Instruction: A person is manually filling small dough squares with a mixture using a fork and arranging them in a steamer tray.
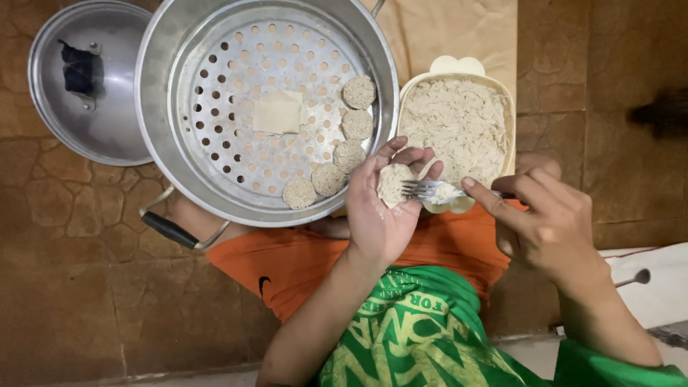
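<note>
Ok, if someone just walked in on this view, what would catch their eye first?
Probably the big metal steamer pot at top centre, with five round dumplings curving along the right side of its holed tray and a flat square wrapper in the middle. Just below right, the left hand cups a filled wrapper while the right hand presses a fork onto it. Behind them sits a cream tub of pale filling.

You've got one package here: a cream, rounded-rectangular plastic tub [506,93], lid off and full of pale shredded filling, sitting just right of the steamer pot. No labels, signs or screens.
</note>
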